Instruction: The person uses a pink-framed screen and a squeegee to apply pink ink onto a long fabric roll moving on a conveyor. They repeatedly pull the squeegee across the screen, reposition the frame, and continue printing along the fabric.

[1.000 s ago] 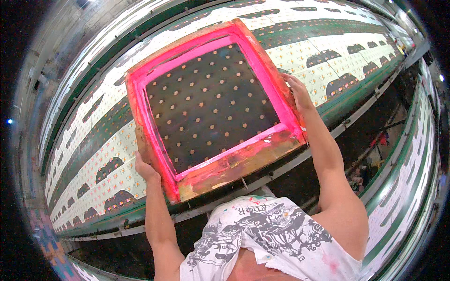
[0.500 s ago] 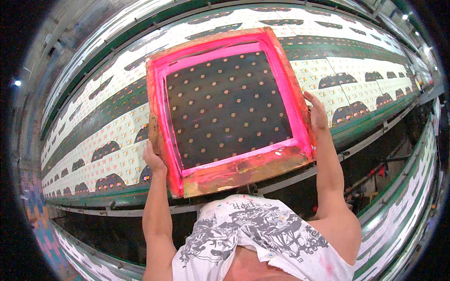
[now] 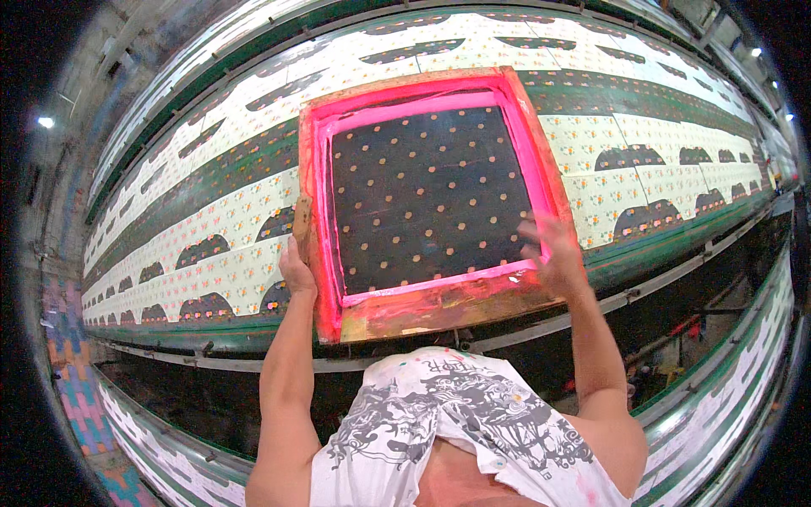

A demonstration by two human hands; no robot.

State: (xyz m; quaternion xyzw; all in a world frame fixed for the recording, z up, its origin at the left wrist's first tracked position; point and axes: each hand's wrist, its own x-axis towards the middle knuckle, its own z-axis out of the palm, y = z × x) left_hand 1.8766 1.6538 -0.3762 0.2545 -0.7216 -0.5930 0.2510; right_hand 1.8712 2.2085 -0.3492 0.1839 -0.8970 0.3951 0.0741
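Observation:
A screen printing frame [image 3: 431, 313], wooden with bright pink ink around its inner edges, rests on the long printing table in front of me. Its dark mesh [image 3: 422, 203] carries rows of small pale dots. My left hand [image 3: 297, 269] grips the frame's left side near the lower corner, and a short wooden block [image 3: 302, 218] sits on that rail just above my fingers. Over the lower right corner hovers my right hand [image 3: 557, 258], slightly blurred, with fingers apart, reaching above the pink edge and holding nothing.
Pale floral-printed fabric panels [image 3: 583, 139] with dark half-round patches cover the green-edged table on both sides of the frame. A metal rail [image 3: 625, 297] runs along its near edge. Another long table [image 3: 718, 406] lies behind me at the lower right.
My right hand has let go of the frame's right side and moved left over its lower right corner. The frame sits slightly further right in view; my left hand still holds it.

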